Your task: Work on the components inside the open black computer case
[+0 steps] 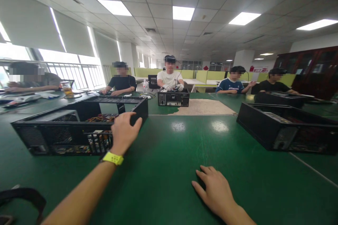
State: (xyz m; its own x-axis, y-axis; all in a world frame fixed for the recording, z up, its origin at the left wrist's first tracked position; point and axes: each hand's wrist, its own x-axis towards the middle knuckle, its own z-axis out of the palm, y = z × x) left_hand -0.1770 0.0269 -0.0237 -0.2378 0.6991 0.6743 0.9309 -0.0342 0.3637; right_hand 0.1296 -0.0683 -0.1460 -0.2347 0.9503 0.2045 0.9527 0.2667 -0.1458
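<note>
An open black computer case (66, 126) lies on the left of the green table, with a power supply, coloured cables and slot bars showing. My left hand (125, 132), a yellow-green band on its wrist, is over the case's near right part. Its thumb stands apart from the fingers and nothing shows in its grasp; whether it touches the case I cannot tell. Palm down, my right hand (215, 190) rests low over the green tabletop (169, 168) with its fingers spread and nothing in them.
Another open black case (287, 126) stands at the right. Across the table, a gloved person (169, 77) handles a smaller-looking case (173, 99). Several other people sit around. A jar (67, 89) and a bottle (145, 87) stand beyond the left case. A black strap (23, 195) lies lower left.
</note>
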